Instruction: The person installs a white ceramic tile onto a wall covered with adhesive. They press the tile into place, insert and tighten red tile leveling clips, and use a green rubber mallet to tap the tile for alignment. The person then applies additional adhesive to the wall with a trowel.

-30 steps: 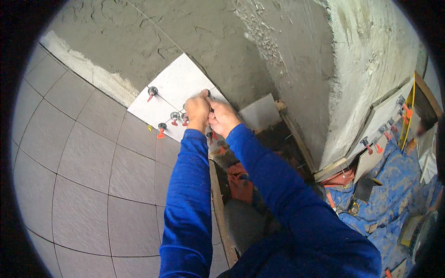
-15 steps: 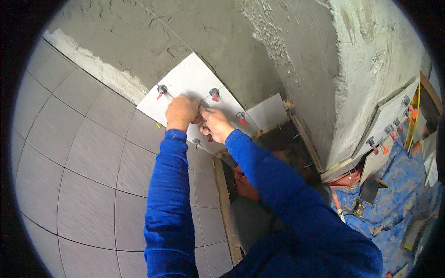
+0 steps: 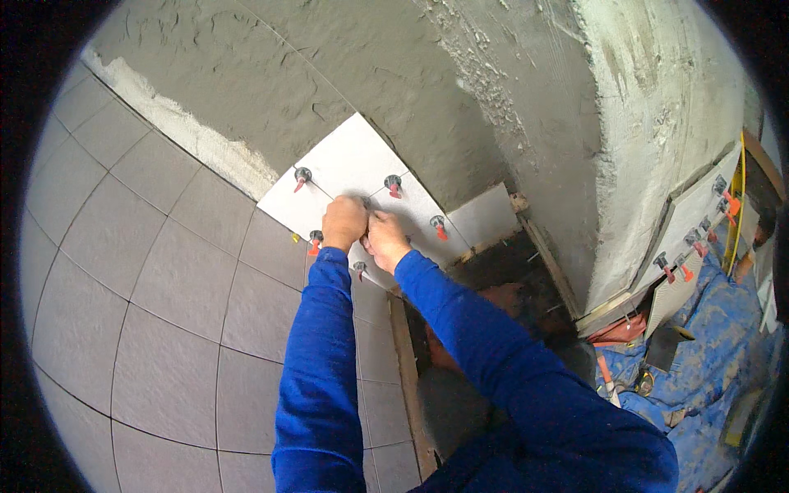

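The background is grey mortar (image 3: 345, 70), roughly trowelled, with grey tiles (image 3: 177, 259) laid in a grid along the left. Pale concrete (image 3: 657, 107) stands to the right, and a crumpled blue sheet (image 3: 711, 353) lies at lower right. The white tiles (image 3: 349, 152) are set against the mortar at centre, edge to edge with the grey tiles. Tile-levelling clips with red-tipped caps are fitted along their joints: one at upper left (image 3: 302, 177), one at upper right (image 3: 394, 186), one farther right (image 3: 439, 226). The left hand (image 3: 345, 220) and right hand (image 3: 385, 238) meet over the middle of the white tiles, fingers curled in close. Each grip is partly hidden; whether either has hold of a clip cannot be determined.
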Demonstrator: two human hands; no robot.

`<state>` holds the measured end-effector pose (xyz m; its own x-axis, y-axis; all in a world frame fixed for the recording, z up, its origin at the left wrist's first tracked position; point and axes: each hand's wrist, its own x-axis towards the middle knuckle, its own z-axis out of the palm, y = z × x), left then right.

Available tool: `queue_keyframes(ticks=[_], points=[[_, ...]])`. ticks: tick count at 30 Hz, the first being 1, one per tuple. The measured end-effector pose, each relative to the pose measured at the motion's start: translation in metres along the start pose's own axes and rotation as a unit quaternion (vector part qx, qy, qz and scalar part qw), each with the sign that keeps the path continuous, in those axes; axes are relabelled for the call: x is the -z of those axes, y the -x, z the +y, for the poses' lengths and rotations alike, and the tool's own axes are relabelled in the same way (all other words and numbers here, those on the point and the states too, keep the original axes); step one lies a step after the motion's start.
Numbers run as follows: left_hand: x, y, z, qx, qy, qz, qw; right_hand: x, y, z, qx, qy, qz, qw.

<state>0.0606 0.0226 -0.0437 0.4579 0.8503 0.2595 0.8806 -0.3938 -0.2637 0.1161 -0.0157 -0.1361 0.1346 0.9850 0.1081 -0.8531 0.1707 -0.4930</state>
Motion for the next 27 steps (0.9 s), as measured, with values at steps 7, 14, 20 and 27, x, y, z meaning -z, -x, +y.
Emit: queue_keyframes(ticks=[7,14,20,27], points=[[-0.039,-0.020,-0.039,-0.046,0.023,0.063,0.997,0.003,0.008,-0.013,-0.020,0.052,-0.046,0.997],[-0.015,-0.012,-0.022,0.129,0.164,0.049,0.977,0.001,0.008,-0.018,-0.028,0.097,-0.033,0.994],[0.001,-0.007,-0.009,0.142,0.159,0.003,0.977,-0.001,0.009,-0.013,-0.020,0.075,-0.008,0.997],[0.041,0.009,0.038,0.074,0.216,0.100,0.968,0.028,0.025,-0.049,-0.050,0.127,-0.030,0.990]])
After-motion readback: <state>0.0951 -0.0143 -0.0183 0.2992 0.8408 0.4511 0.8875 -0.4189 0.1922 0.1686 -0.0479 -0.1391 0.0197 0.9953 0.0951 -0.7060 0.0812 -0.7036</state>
